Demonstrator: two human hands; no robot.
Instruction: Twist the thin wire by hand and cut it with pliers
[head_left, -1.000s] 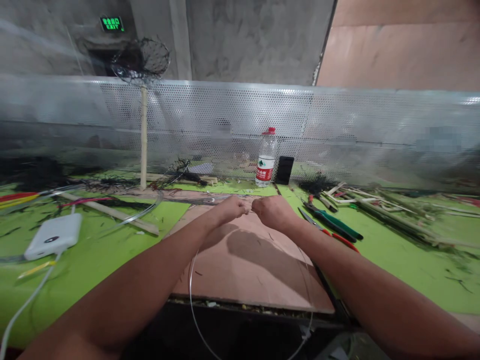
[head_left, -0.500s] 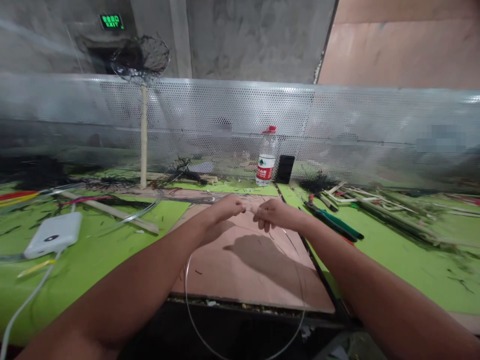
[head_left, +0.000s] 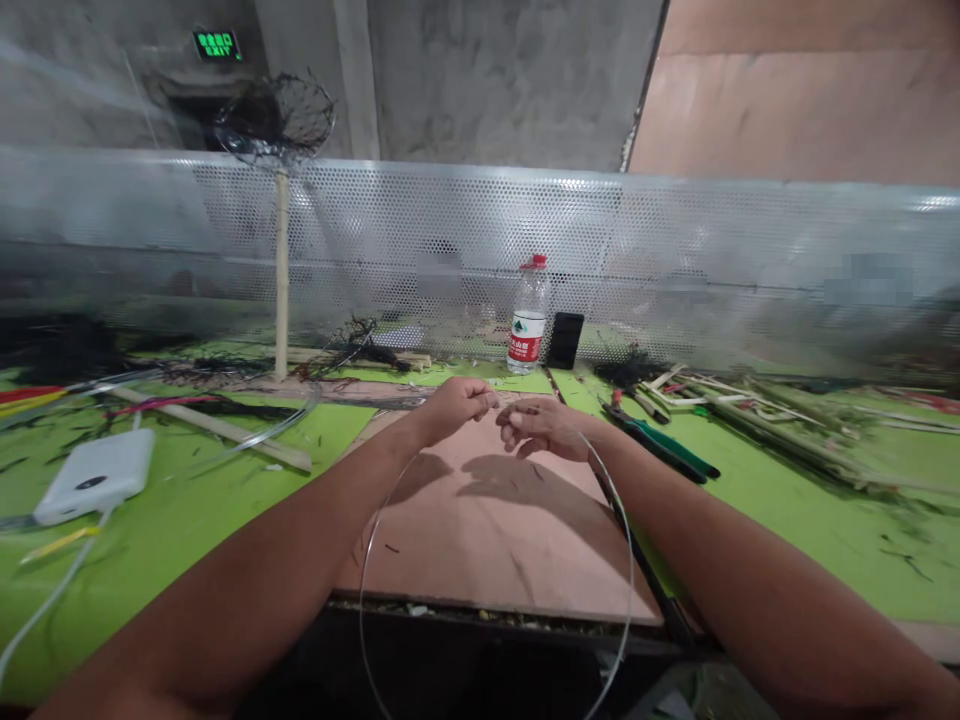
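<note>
A clear thin wire [head_left: 631,565] hangs in a wide loop below my hands, in front of the board's near edge. My left hand [head_left: 456,408] is closed over the board, thumb and fingers pinched on the wire near one end. Just to its right, my right hand [head_left: 546,428] has loosely bent fingers standing apart. The other side of the loop rises to this hand and crosses near the base of its thumb. Whether those fingers still touch the wire I cannot tell. Beneath both hands lies a pinkish wooden board [head_left: 480,550].
Green-handled pliers [head_left: 671,450] and bamboo strips [head_left: 787,430] lie to the right. A water bottle [head_left: 528,320] and a dark phone [head_left: 566,340] stand behind. To the left are a white power bank [head_left: 96,475], a stick [head_left: 225,430] and an upright pole [head_left: 282,280] topped with black wirework.
My right hand has loosened from a pinch, its fingers now spread a little. The wire loop has widened, its right side rising to the right hand. My left hand stays closed.
</note>
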